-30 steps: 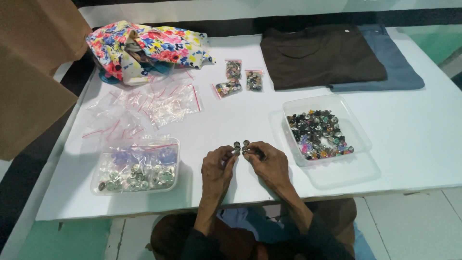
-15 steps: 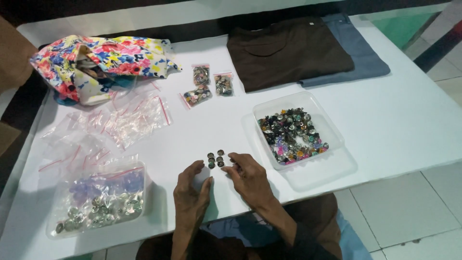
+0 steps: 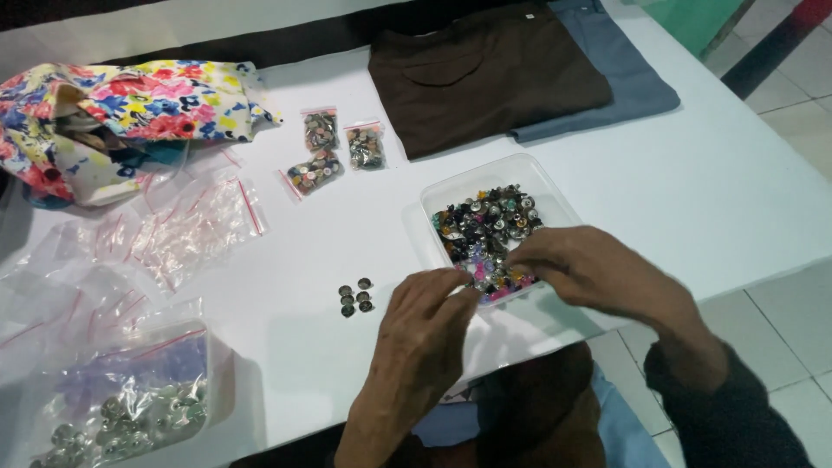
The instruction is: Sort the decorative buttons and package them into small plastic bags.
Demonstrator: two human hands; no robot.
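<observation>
A clear plastic tray (image 3: pixel 451 187) holds many small mixed-colour buttons (image 3: pixel 487 223). Both hands reach into its near edge. My left hand (image 3: pixel 425 319) has its fingertips pinched together at the tray's near left corner. My right hand (image 3: pixel 588 269) lies over the near right part of the tray, fingers curled among the buttons. Whether either holds a button is hidden. A small cluster of dark metal buttons (image 3: pixel 355 297) lies on the white table (image 3: pixel 728 199), left of my left hand.
Three small filled zip bags (image 3: pixel 334 149) lie at mid table. Several empty zip bags (image 3: pixel 186 230) spread to the left, beside a floral cloth bag (image 3: pixel 130 113). A clear container of silver buttons (image 3: pixel 121 414) sits near left. Folded brown (image 3: pixel 485 74) and blue-grey (image 3: pixel 624 78) garments lie behind.
Both hands left the small button cluster and moved right to the tray of mixed buttons. The camera view shifted right and closer.
</observation>
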